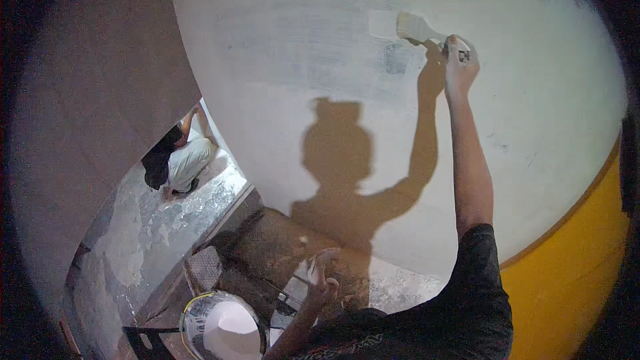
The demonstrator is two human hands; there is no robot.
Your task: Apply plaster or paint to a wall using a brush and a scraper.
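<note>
High on the white wall, my right hand is closed around the handle of a flat paintbrush. The brush's pale bristles point left and meet the wall beside a fresh white patch. Below and left of the brush, a greyish, thinly covered area spreads across the surface. My left hand hangs low near my body, its fingers loosely curved and apart, with no held thing made out. A bucket of white paint stands near that hand at the lower left.
A yellow surface borders the wall at the lower right. On the left, beyond a large brownish panel, another person crouches on the blotchy floor. A ledge runs between that floor and my side. My shadow falls across the wall.
</note>
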